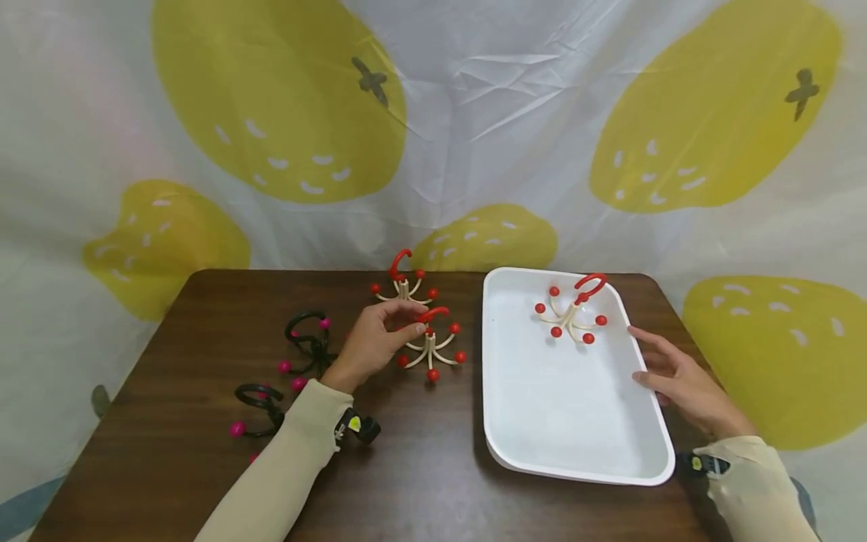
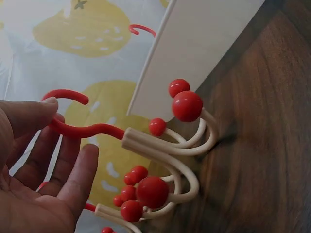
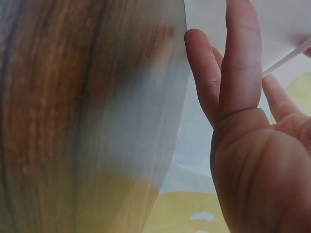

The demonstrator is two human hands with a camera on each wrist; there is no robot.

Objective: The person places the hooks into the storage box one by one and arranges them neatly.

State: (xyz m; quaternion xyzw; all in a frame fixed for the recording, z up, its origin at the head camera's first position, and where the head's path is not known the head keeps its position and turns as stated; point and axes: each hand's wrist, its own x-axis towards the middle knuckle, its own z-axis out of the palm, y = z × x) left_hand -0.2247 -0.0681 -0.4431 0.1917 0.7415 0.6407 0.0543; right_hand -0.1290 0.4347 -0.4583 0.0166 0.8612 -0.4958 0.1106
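At three o'clock from our left grip (image 1: 371, 340), we are pinching the nearer upright red-balled hanger (image 1: 430, 349) by its hook (image 1: 439, 311), on or barely above the surface (image 1: 427, 452), our loose-fingered right grip (image 1: 689, 388) touching the tray (image 1: 569, 410) farther toward three o'clock.

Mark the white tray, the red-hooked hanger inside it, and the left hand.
White tray (image 1: 570, 414): head view, bare floor.
Red-hooked hanger (image 1: 572, 314): head view, cream stem.
Left hand (image 1: 372, 339): head view, back of hand.
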